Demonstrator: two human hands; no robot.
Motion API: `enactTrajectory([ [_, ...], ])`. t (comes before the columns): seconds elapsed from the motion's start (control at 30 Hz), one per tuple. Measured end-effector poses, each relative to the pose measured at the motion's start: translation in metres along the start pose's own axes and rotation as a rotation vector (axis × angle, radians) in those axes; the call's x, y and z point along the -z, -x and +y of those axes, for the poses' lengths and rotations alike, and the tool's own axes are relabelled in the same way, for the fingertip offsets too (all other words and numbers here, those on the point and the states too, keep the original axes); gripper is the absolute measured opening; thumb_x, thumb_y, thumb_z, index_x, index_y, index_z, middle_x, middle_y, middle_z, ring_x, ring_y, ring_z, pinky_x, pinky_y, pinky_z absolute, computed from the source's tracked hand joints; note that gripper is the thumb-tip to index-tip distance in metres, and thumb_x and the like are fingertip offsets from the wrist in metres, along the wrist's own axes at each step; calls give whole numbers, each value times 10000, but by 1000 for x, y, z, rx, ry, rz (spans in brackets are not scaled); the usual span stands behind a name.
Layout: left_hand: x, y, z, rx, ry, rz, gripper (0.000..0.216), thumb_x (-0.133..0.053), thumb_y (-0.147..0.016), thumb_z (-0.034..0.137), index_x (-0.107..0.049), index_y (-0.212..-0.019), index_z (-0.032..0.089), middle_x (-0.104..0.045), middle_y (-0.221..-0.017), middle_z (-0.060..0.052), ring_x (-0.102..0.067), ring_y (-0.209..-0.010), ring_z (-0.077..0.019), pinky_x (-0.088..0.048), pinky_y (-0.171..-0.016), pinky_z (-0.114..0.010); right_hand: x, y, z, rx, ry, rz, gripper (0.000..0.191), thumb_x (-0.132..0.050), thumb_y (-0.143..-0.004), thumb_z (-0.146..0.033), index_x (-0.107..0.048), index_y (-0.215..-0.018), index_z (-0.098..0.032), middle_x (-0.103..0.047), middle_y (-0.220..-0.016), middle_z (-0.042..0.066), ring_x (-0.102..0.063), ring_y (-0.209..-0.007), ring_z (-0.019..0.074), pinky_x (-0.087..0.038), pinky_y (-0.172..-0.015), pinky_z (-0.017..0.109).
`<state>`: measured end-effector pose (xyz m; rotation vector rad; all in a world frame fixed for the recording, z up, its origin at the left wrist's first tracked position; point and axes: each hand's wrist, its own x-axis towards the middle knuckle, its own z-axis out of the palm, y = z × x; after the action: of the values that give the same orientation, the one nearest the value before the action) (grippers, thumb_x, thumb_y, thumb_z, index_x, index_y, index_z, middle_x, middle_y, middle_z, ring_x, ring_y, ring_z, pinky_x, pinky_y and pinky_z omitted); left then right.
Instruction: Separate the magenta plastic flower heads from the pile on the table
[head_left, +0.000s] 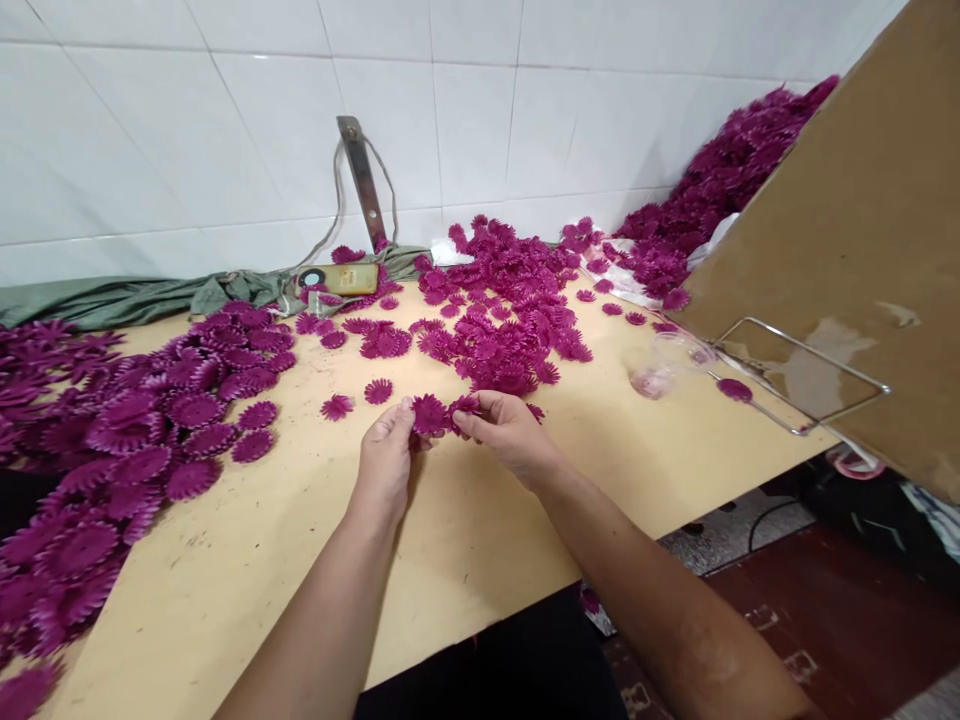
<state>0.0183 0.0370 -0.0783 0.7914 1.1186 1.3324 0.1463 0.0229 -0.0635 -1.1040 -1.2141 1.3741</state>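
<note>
Above the near middle of the table (300, 560), my left hand (388, 450) pinches a magenta fabric flower (430, 415) between thumb and fingers. Close beside it, my right hand (510, 432) grips a second magenta flower piece (463, 408) by its edge. The two pieces meet or overlap; I cannot tell whether they are joined. Just beyond my hands lies a loose pile of small magenta flowers (502, 340). Two single flowers (378, 391) rest to the left of my fingers.
Larger flat magenta flowers (195, 410) are heaped along the left side. A phone (337, 279) lies by a green cloth (150, 297) near the tiled wall. At right stand a clear container (656, 370), a bent wire frame (810, 360) and a leaning cardboard sheet (847, 250), with more flowers (720, 180) behind.
</note>
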Motion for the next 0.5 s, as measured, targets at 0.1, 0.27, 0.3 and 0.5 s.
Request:
enactTrajectory([
  [0.1,-1,-1,0,2,14,59,259,-687,-523,366,-555,-598,156,-557,-507,33,-456,-448,-74,-359,-446,-194,-7,6,-3,37,43,-7,93,-545,-729,-227,-526,-682,-150,-487,-609,-30,-421,-559,79,-343,-558,230],
  [0.27,-2,0,1,39,65,202,222,-661,-488,294,-510,-595,173,-524,-476,64,-437,-412,-64,-345,-404,-175,-22,30,-9,271,283,66,98,-495,-764,-169,-512,-668,-164,-482,-633,-14,-430,-595,98,-339,-548,231],
  [0.3,-3,1,0,52,63,192,229,-666,-484,298,-511,-595,173,-526,-474,64,-436,-410,-62,-346,-401,-172,-22,35,-8,300,328,88,109,-492,-769,-165,-505,-660,-165,-482,-632,-11,-434,-598,101,-339,-545,230],
  [0.5,-13,7,-12,136,59,62,265,-690,-510,350,-511,-568,163,-500,-435,59,-397,-376,-52,-329,-368,-166,-12,59,-7,449,468,145,149,-482,-790,-129,-460,-654,-185,-453,-613,-16,-452,-593,111,-364,-553,246],
])
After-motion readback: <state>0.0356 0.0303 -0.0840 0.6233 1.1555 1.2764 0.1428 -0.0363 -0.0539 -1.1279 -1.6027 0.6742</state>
